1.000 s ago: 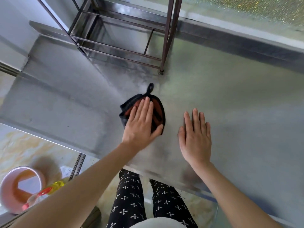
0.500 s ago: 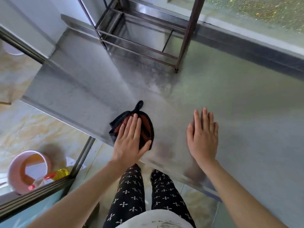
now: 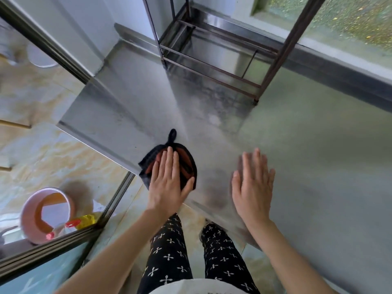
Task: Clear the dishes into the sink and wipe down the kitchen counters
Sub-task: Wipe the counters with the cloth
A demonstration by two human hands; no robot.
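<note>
Two bare hands at a brushed stainless-steel counter [image 3: 318, 166]. The left hand [image 3: 167, 183] presses flat, fingers straight and nearly together, thumb splayed, on a rounded black-and-orange cloth pad [image 3: 186, 163] at the counter's near edge. The pad's black loop projects beyond the fingertips. The right hand [image 3: 252, 187], fingers straight and slightly apart, lies palm-down beside the pad; whether it touches the steel cannot be told. A dark metal-frame rack [image 3: 212, 66] stands well beyond the fingertips.

Bare left hand [image 3: 167, 188] and right hand [image 3: 253, 187], both forearms [image 3: 110, 249] uncovered as far as visible. Legs in tight black trousers [image 3: 167, 259] printed all over with small white crosses. At the bottom edge, hem of a white top [image 3: 186, 287] with faint dark print, unreadable.
</note>
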